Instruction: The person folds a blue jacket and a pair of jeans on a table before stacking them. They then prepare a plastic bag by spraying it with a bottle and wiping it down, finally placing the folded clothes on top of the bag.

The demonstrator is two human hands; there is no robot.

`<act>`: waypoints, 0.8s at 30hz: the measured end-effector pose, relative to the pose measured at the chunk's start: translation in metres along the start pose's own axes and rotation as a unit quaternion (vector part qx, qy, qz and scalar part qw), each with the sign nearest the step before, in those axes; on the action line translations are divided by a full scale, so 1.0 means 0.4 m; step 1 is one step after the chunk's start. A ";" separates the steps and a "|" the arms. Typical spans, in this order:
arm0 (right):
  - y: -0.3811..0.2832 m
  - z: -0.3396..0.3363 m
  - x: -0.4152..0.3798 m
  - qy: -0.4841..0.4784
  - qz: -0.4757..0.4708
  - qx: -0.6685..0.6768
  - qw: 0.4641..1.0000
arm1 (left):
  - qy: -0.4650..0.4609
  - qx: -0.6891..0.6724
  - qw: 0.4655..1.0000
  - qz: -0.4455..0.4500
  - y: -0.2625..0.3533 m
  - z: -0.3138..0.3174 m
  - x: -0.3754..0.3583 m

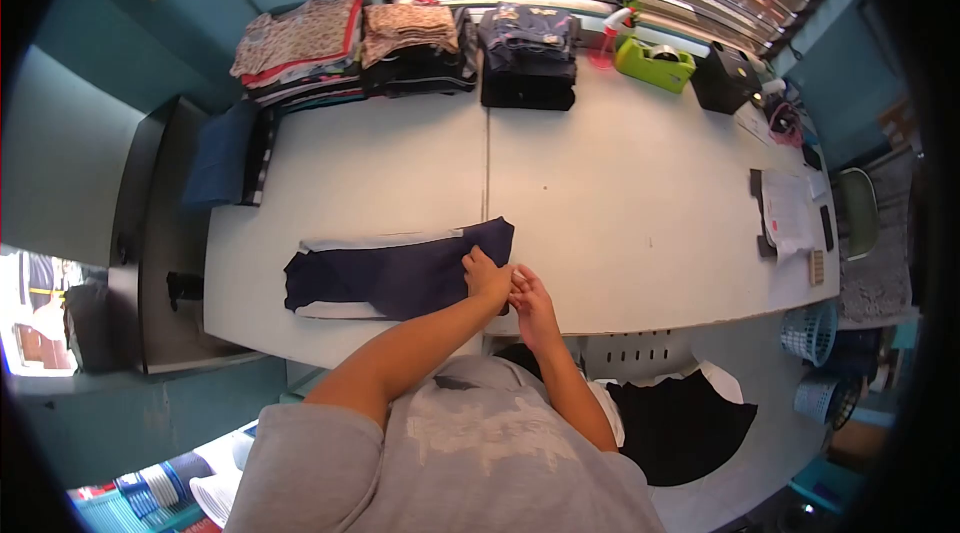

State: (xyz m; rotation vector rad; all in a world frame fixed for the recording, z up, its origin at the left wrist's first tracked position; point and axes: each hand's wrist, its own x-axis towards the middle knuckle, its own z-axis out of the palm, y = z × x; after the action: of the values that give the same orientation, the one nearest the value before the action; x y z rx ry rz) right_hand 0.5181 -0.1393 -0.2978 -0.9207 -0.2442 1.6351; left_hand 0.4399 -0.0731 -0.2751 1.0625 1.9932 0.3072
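Observation:
A folded navy garment with white panels (400, 276) lies lengthwise on the white table, its right end under my hands. My left hand (488, 276) reaches across to that end, fingers bent and closed on the dark cloth. Close beside it, at the garment's right edge, is my right hand (533, 299), palm turned toward the left hand. Its fingers are loosely curled and apart, with the fingertips almost meeting the left hand. Part of the garment's right edge is hidden behind both hands.
Folded clothes stacks (300, 48) and dark folded garments (528, 58) line the table's back. A green tape dispenser (655, 65) and black box (726, 79) stand back right. Papers (788, 215) lie at right. Black cloth (685, 428) is below the front edge, near blue baskets (808, 333).

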 end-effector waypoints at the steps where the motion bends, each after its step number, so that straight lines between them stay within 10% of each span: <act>1: 0.011 0.017 -0.019 0.052 -0.045 -0.059 0.996 | -0.003 -0.008 1.000 0.020 -0.032 0.008 0.028; 3: 0.052 0.044 -0.070 0.151 -0.135 -0.173 0.964 | 0.010 -0.031 0.999 0.039 -0.052 0.000 0.048; 7: 0.103 0.044 -0.139 -0.177 -0.026 -0.410 0.894 | 0.024 -0.066 0.996 0.051 -0.030 -0.012 0.051; 11: 0.250 0.115 0.005 -0.287 -0.159 -0.382 0.864 | -0.026 -0.152 0.988 0.023 0.022 -0.024 0.046; 17: 0.426 0.062 0.242 -0.125 -0.034 -0.159 0.979 | -0.195 -0.396 0.897 0.031 0.014 -0.171 0.002; 24: 0.397 0.114 0.164 -0.126 -0.140 -0.389 0.902 | -0.271 -0.549 0.791 -0.013 -0.304 -0.550 0.075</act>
State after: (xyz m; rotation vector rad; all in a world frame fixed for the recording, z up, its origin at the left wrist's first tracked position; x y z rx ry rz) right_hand 0.3699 -0.1126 -0.3925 -1.1834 -1.2206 1.3773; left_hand 0.1928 -0.0890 -0.2219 0.2782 0.9798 0.8925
